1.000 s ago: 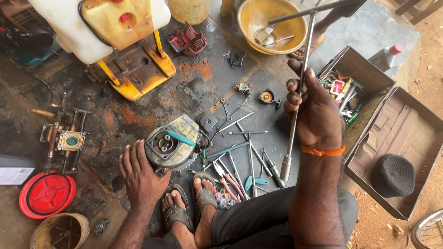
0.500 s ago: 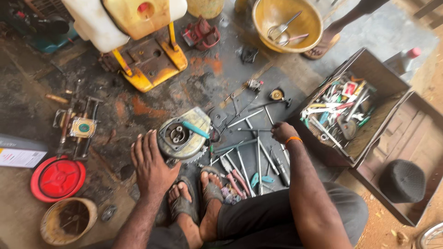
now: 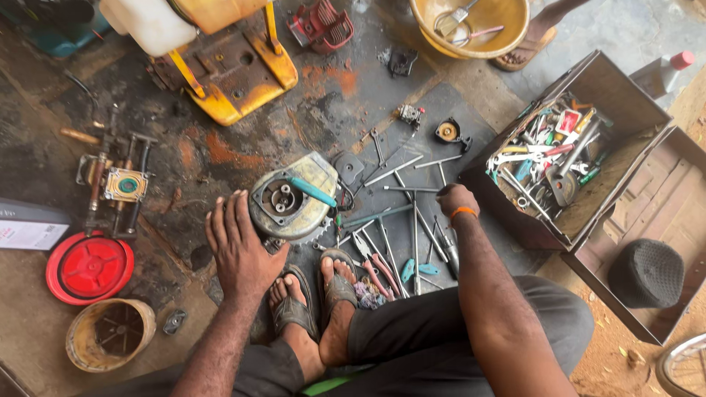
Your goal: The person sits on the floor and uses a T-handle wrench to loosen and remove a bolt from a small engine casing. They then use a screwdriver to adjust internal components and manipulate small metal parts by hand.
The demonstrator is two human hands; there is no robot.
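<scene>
The right hand (image 3: 454,197) reaches down among the loose tools (image 3: 412,220) on the dark mat, its fingers curled under and hidden, so whether it grips anything cannot be told. The left hand (image 3: 237,246) lies open, fingers spread, against the round engine housing (image 3: 293,198), which sits on the floor just above the sandalled feet (image 3: 316,294). Half a second ago the right hand was already low among the tools; a second ago it held a long rod upright. The open toolbox (image 3: 588,88) lies to the right.
</scene>
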